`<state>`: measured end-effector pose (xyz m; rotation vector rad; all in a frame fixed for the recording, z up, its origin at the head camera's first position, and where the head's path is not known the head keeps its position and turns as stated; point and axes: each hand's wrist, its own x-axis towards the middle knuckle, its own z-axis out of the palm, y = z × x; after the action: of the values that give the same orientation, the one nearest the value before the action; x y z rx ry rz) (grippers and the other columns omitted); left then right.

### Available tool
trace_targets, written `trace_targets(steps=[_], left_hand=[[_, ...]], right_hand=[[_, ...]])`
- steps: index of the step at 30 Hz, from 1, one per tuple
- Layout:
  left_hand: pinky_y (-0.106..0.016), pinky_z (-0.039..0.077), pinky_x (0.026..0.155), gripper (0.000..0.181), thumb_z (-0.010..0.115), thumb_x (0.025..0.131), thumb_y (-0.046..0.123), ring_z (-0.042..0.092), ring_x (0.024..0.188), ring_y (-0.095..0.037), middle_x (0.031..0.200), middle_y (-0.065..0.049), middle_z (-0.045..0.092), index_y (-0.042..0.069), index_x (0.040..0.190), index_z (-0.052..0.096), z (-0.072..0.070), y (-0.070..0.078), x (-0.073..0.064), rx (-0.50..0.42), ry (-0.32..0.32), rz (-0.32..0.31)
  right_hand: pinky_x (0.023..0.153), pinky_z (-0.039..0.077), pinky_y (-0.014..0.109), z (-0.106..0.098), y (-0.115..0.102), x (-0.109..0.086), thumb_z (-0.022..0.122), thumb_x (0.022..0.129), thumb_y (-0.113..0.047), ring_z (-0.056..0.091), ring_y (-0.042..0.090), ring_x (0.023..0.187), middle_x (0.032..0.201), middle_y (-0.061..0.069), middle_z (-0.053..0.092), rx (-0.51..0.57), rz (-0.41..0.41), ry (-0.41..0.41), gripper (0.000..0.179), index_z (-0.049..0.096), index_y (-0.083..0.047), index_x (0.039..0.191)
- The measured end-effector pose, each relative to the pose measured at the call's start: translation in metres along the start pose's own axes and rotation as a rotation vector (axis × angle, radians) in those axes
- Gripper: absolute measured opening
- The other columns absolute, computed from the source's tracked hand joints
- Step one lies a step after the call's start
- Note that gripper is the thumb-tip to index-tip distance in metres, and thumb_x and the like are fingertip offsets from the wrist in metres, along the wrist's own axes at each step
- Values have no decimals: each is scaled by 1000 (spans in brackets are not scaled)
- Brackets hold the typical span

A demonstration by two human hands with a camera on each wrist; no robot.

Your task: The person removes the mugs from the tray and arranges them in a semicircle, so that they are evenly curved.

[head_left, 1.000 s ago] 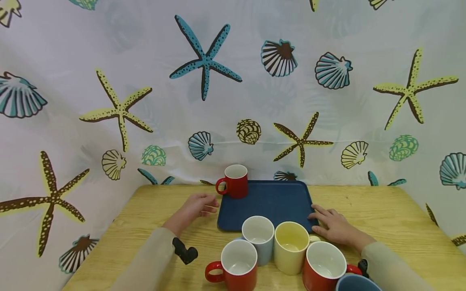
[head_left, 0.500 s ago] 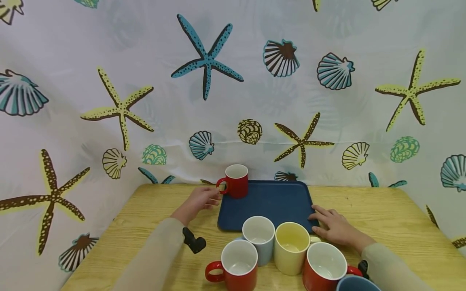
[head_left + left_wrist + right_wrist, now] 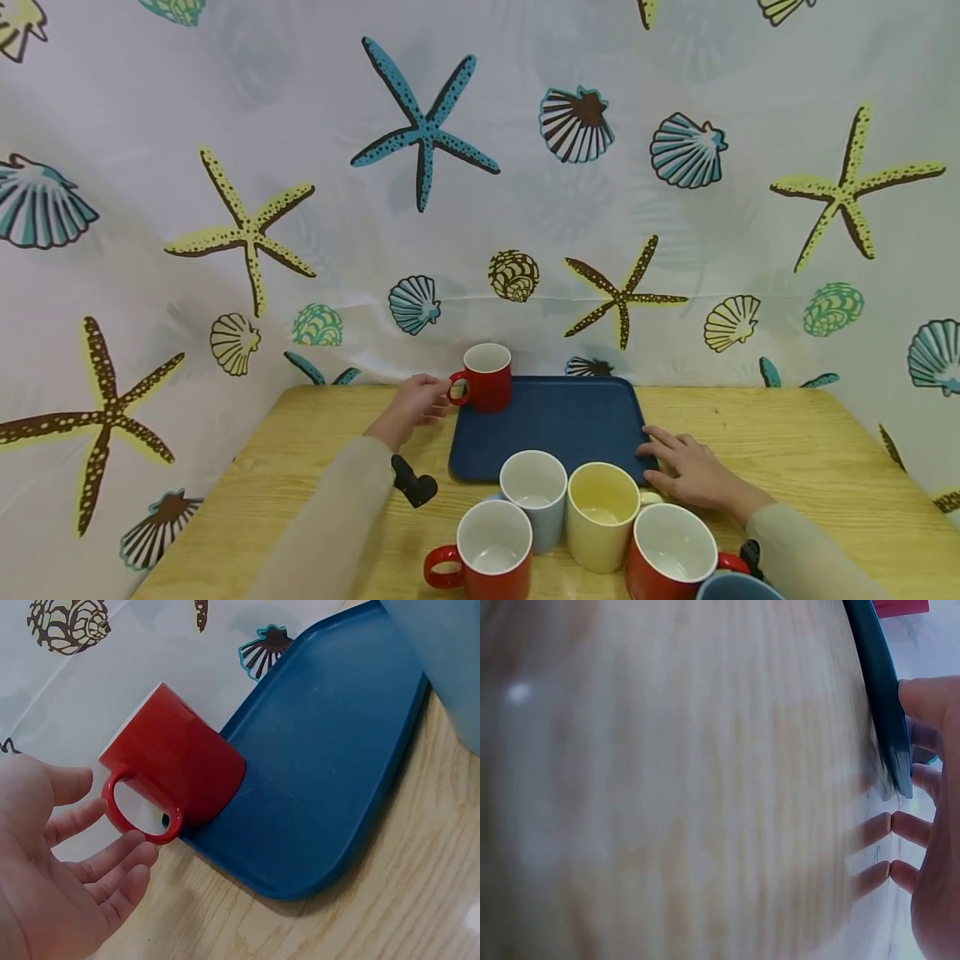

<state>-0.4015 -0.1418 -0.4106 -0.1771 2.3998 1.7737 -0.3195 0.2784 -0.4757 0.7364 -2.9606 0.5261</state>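
A red mug (image 3: 489, 395) with a white inside stands upright on the back left corner of a dark blue tray (image 3: 558, 429). My left hand (image 3: 408, 408) is at its handle (image 3: 172, 829). In the left wrist view, the fingers of that hand (image 3: 45, 885) are loosely bent, the index and middle fingertips right at the handle and the thumb apart from the index finger. On the other side, my right hand (image 3: 692, 475) rests at the tray's right edge, thumb and fingertips (image 3: 913, 694) along the rim and on the wooden table.
In front of the tray stand a light blue mug (image 3: 543, 521), a yellow mug (image 3: 596, 542), two more red mugs (image 3: 498, 579) (image 3: 656, 571) and a darker blue mug (image 3: 738, 588) cut off by the frame. A cloth (image 3: 480, 200) printed with starfish and shells hangs behind the wooden table (image 3: 787, 450).
My left hand has moved up and slightly right, from beside the tray's left edge to the red mug's handle. The right hand and the mugs have stayed put.
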Motion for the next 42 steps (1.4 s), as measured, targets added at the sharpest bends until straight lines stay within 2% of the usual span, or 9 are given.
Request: trace_targets(steps=[9, 15, 22, 29, 36, 42], left_hand=[[-43, 44, 91, 56, 54, 93, 38, 53, 105, -36, 120, -24, 49, -4, 125, 40, 11, 1, 8, 8, 73, -83], [-45, 45, 87, 43, 52, 95, 35, 53, 100, -36, 115, -23, 50, 3, 121, 41, 15, 1, 10, 5, 80, -68], [-42, 48, 79, 38, 49, 96, 34, 53, 85, -31, 111, -20, 51, 7, 122, 44, 16, -1, 13, -6, 54, -81], [-34, 50, 68, 47, 49, 95, 42, 55, 72, -24, 107, -19, 55, 7, 126, 45, 16, -6, 17, -32, 22, -105], [-33, 52, 68, 43, 52, 94, 42, 60, 73, -23, 106, -21, 59, 7, 119, 48, 17, -9, 19, -21, 3, -117], [-30, 50, 65, 40, 50, 96, 38, 60, 73, -23, 104, -20, 59, 5, 118, 48, 21, -9, 19, -22, -57, -96]], right_hand=[[87, 33, 64, -2, 1, -1, 52, 91, -42, 41, 40, 115, 143, 15, 36, -2, -16, 9, 38, 58, -19, 120], [86, 32, 65, -3, 0, -2, 52, 91, -42, 41, 41, 115, 143, 15, 36, 4, -16, 15, 37, 58, -18, 119], [87, 32, 65, -1, 3, -1, 52, 92, -42, 40, 41, 116, 144, 15, 35, 19, -20, 0, 39, 58, -17, 122], [89, 31, 64, 2, 6, 0, 52, 92, -42, 40, 39, 117, 145, 13, 34, 27, -8, -3, 39, 58, -18, 121], [89, 30, 66, -1, 5, 0, 52, 92, -42, 39, 41, 117, 144, 15, 34, 39, -11, -3, 39, 58, -17, 121], [89, 30, 66, -2, 5, 0, 53, 91, -42, 39, 41, 118, 144, 15, 34, 39, -9, -2, 38, 58, -18, 121]])
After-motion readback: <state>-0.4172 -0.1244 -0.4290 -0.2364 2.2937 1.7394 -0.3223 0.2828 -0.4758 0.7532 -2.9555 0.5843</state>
